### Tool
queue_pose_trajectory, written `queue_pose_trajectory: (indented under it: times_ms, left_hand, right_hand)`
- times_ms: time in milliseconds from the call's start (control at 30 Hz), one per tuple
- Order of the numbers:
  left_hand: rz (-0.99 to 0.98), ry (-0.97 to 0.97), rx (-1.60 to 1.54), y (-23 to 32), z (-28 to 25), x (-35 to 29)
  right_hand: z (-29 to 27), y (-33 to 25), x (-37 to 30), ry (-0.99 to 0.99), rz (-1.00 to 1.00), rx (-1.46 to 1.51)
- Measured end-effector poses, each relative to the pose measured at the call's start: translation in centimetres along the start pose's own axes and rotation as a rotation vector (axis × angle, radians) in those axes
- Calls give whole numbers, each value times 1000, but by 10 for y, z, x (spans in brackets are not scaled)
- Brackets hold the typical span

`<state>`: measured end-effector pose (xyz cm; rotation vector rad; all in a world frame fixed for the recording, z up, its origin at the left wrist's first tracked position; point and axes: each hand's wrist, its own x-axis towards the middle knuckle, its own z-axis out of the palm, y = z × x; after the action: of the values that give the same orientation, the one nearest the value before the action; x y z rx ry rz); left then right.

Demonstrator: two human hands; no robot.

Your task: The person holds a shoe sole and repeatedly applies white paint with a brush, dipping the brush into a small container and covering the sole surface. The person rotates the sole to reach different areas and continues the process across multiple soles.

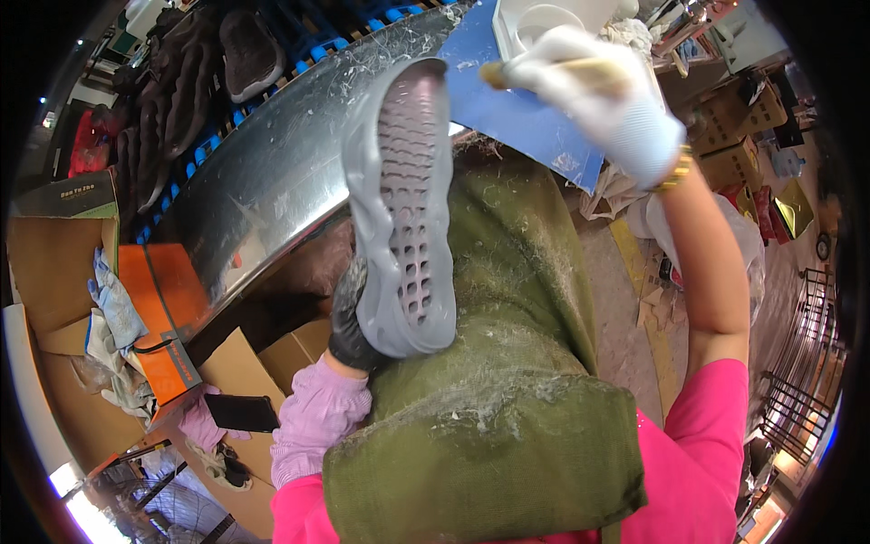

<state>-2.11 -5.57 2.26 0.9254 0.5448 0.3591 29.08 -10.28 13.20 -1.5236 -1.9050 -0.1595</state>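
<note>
A grey shoe sole (403,213) stands lengthwise over my lap, its hollow, holed inner side facing up. My left hand (348,319), in a black glove, grips its left edge near the lower end. My right hand (605,91), in a white knitted glove with a blue-tinged cuff, is closed around a brush (494,76) with a yellowish handle. Motion smears this hand and the brush. The brush tip is apart from the sole, just below a white round container (536,25) on a blue board (535,127).
A shiny metal worktop (263,204) curves across the left. Behind it, dark soles (249,54) lie along a blue-edged rack. Cardboard boxes (63,281), an orange box (168,281), gloves (116,299) and a black phone (241,412) lie at left. A green apron (489,462) covers my lap.
</note>
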Motion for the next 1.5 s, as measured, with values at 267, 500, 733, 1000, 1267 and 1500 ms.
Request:
queue_pose_trajectory:
  times_ms: [267, 500, 733, 1000, 1267, 1500]
  left_hand:
    - [51, -62, -832, 9, 8, 42]
    - [88, 104, -697, -3, 31, 26]
    - [-6, 25, -679, -20, 59, 15]
    - [38, -51, -770, -24, 54, 18]
    - [-38, -29, -792, -18, 44, 18]
    - [77, -203, -779, 1, 18, 6]
  right_hand:
    - [-3, 60, -12, 200, 518, -184]
    - [-18, 48, -74, 479, 1026, 958]
    - [63, -41, -1, 156, 603, 833]
    - [7, -85, -57, -405, 128, 473]
    - [68, 1, 37, 74, 506, 664]
    - [84, -14, 31, -21, -59, -50]
